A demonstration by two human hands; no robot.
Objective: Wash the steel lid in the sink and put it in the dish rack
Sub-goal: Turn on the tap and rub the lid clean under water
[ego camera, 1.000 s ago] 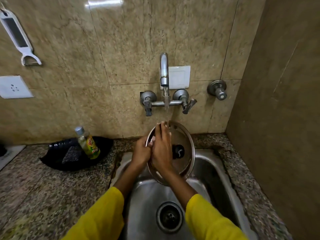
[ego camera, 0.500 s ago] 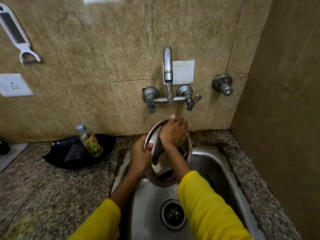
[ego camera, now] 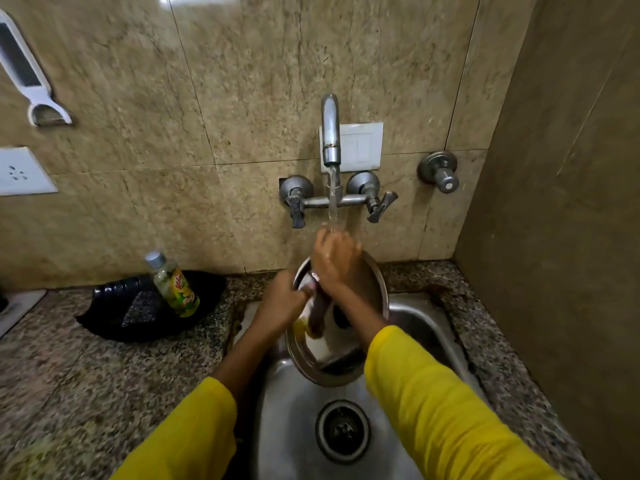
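At far left a white peeler-like tool (ego camera: 29,77) hangs on the tiled wall above a white socket plate (ego camera: 20,173). Below, on the speckled granite table (ego camera: 69,368), a black tray (ego camera: 114,317) holds a dark scrub pad (ego camera: 140,308) and a small bottle of green dish liquid (ego camera: 175,287), leaning toward the upper left. The left hand (ego camera: 282,304), in a yellow sleeve (ego camera: 187,438), grips the left rim of the steel lid (ego camera: 372,289), its fingers (ego camera: 306,289) curled closed around the edge. The lid is held tilted over the back of the steel sink (ego camera: 294,427), above the round drain (ego camera: 343,432); its shiny inner face reflects the arms. The right hand (ego camera: 337,259) rests over the lid's upper rim, directly under the water stream from the wall tap (ego camera: 330,133); motion blur hides whether its fingers clasp the rim or lie flat. Behind the tap sits a white switch plate (ego camera: 360,145), and further right a separate round valve (ego camera: 439,170) on the wall.
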